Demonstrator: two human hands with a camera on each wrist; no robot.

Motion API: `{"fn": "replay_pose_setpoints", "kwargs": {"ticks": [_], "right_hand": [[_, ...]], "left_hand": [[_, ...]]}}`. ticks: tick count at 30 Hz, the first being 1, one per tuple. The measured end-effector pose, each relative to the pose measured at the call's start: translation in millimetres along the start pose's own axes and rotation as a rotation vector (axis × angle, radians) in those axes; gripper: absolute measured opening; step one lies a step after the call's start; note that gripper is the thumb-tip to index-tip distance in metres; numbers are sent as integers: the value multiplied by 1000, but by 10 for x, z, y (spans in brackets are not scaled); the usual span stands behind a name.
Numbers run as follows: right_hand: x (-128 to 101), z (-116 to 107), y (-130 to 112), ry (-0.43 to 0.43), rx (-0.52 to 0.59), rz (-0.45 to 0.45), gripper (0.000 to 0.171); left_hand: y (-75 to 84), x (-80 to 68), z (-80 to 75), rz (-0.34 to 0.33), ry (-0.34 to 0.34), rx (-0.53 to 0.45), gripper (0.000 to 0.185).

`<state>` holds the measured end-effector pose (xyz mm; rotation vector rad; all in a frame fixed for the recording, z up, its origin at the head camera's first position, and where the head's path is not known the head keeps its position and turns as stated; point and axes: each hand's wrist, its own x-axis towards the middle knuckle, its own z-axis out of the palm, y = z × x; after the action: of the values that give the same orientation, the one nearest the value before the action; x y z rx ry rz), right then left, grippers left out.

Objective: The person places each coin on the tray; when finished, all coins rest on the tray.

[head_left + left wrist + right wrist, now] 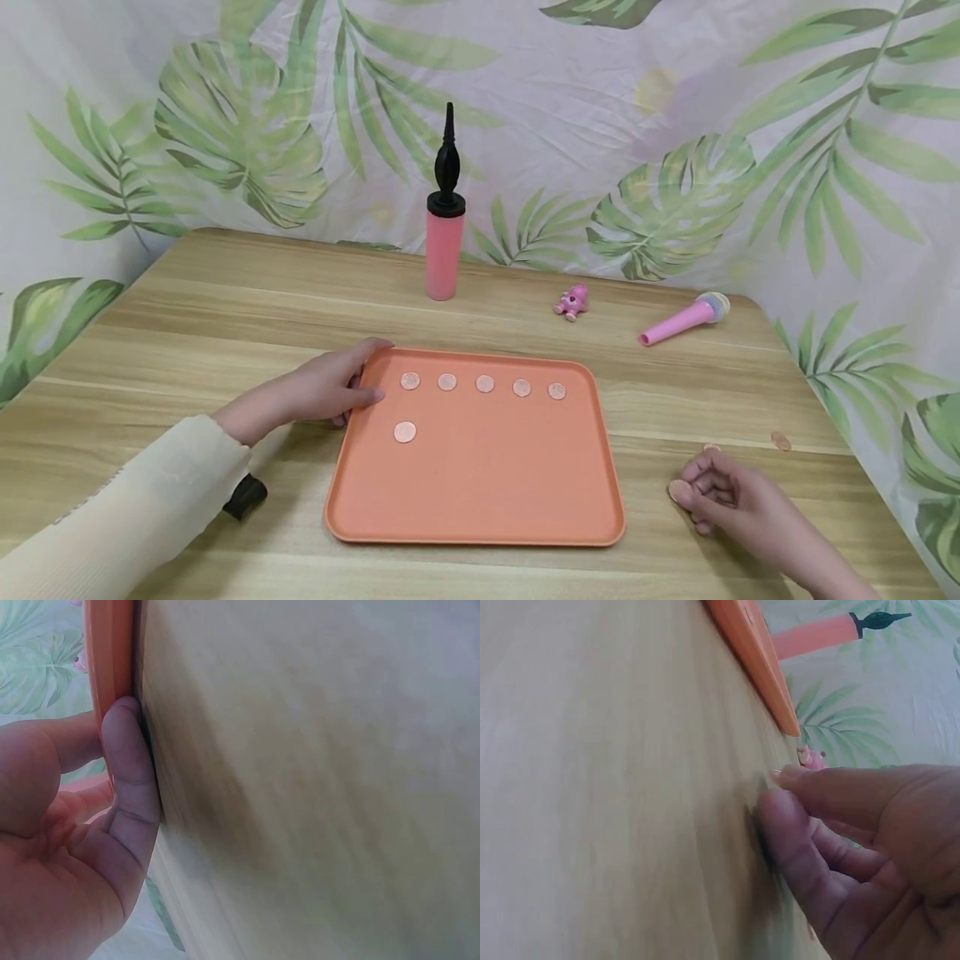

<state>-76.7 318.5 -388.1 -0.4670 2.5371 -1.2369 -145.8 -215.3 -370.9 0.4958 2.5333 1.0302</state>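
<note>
Two hands are working low in frame: the right hand (723,492) is pinching a coin (679,491) right of the orange tray (480,492); the left hand (322,392) is gripping the tray's upper-left rim. Six coins (484,383) are lying inside; another coin (781,441) is sitting near the table's (225,308) right edge.

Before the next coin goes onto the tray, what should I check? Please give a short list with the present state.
1. Left hand steadies the tray at its left edge: ok.
2. Right hand pinches a coin in its fingers: ok.
3. Free place beside the single coin in the second row: ok.
4. First row of five coins lies straight: ok.
5. More coins on the table, one behind the right hand: ok.
6. Which face of the held coin is up: cannot tell.
</note>
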Motion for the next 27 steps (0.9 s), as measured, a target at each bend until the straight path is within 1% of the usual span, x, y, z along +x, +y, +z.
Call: {"fn": "replay_pose_setpoints", "kwargs": {"ticks": [4,6,9,11,14,17,21,27], "right_hand": [[77,52,-84,34,49,43,21],[139,85,-134,57,72,50,22],[251,125,-211,79,107,24,23],[336,152,-270,73,138,-1,23],[478,201,-383,43,184,-31,23],[629,260,-523,3,232,-14,27],[822,362,-694,-55,269,-1,30],[1082,577,-852,-145,314,-36,25]], "left_hand": [[1,1,-5,-4,-4,-2,67],[3,0,-7,-5,-4,-1,67],[6,-1,-9,-9,-5,3,67],[8,3,-8,-14,-6,3,67],[9,5,-6,-21,-5,1,68],[9,3,-5,-24,-4,-5,67],[2,-2,-5,-19,-2,-15,67],[-15,-7,-4,-22,2,-16,67]]}}
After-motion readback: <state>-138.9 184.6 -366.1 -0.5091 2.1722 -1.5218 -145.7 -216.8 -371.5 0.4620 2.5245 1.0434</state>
